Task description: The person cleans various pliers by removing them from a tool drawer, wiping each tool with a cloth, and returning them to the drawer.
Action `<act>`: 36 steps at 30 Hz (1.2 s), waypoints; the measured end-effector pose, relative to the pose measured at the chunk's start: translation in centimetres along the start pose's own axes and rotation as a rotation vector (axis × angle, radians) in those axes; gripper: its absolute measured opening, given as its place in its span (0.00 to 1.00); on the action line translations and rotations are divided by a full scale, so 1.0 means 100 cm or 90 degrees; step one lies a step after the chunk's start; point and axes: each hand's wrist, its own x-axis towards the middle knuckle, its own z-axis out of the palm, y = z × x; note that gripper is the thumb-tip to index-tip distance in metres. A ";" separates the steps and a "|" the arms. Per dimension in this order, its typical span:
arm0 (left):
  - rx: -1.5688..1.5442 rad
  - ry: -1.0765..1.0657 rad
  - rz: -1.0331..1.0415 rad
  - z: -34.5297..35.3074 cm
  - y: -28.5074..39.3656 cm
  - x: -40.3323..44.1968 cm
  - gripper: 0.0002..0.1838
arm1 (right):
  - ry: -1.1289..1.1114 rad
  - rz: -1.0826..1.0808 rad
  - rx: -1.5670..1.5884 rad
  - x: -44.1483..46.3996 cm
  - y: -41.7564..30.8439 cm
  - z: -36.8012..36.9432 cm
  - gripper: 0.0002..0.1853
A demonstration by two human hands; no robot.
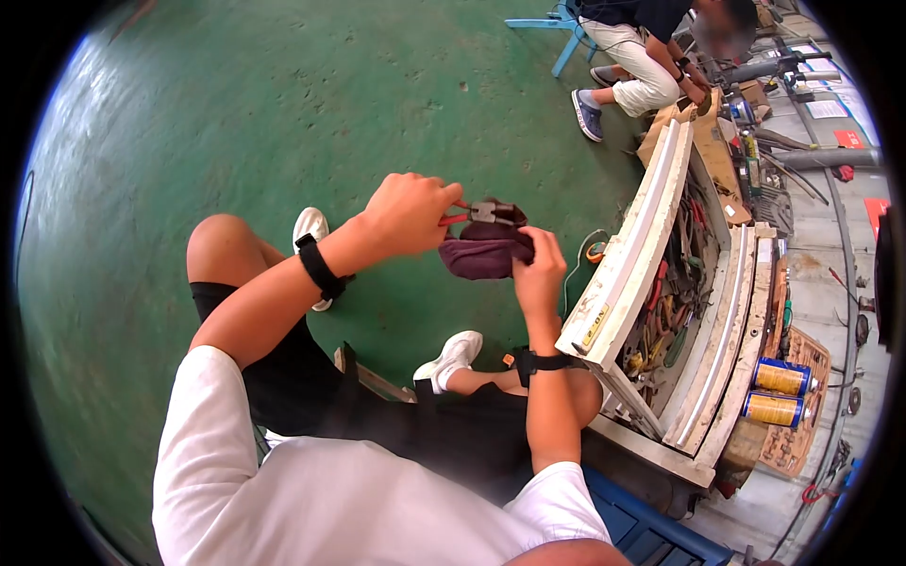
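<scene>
Single view, from wearer's head: faces forward and steeply down over white shirt (368, 491); left hand (406, 215) and right hand (541, 269) close, mid-frame; green floor (377, 104) farther off; wide lens, dark curved edges.

tools (676, 346) lie jumbled in the drawer (634, 241)

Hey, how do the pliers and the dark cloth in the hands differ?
The pliers have red handles and a grey metal head; the cloth is dark maroon. The left hand grips the pliers' handles, while the right hand holds the cloth. Both are held above the green floor.
</scene>
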 end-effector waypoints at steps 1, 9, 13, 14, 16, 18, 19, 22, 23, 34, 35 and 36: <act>0.000 0.002 0.000 -0.003 0.000 0.001 0.09 | 0.001 -0.001 0.000 -0.001 0.002 0.002 0.23; -0.319 0.185 0.049 0.002 0.005 0.004 0.08 | 0.118 0.263 0.481 -0.004 0.011 0.016 0.20; -0.467 0.137 0.023 -0.011 0.013 0.000 0.08 | 0.032 0.372 0.392 -0.005 0.019 0.025 0.23; -0.488 0.164 0.020 -0.015 0.014 0.001 0.09 | 0.032 0.373 0.393 -0.009 0.021 0.029 0.23; -0.509 0.186 0.014 -0.017 0.011 0.001 0.10 | -0.154 0.230 -0.019 -0.022 0.021 0.033 0.26; -0.351 0.313 0.072 -0.017 0.001 0.004 0.13 | -0.261 0.250 -0.045 -0.030 0.020 0.030 0.22; -0.248 0.317 0.085 -0.023 -0.002 0.004 0.15 | -0.342 0.198 -0.077 -0.036 0.028 0.033 0.18; -0.053 0.347 0.115 -0.045 -0.003 0.001 0.16 | -0.409 0.158 -0.072 -0.049 0.047 0.053 0.11; -0.019 0.359 0.116 -0.047 -0.005 0.001 0.17 | -0.393 0.172 -0.040 -0.053 0.049 0.058 0.10; 0.025 0.395 0.106 -0.047 -0.009 0.000 0.19 | -0.682 0.298 -0.371 -0.024 0.002 0.022 0.34; 0.018 0.371 0.090 -0.047 -0.010 -0.001 0.19 | -0.683 0.297 -0.371 -0.022 -0.002 0.021 0.34; 0.018 0.372 0.088 -0.046 -0.010 -0.001 0.19 | -0.683 0.293 -0.346 -0.018 -0.007 0.021 0.29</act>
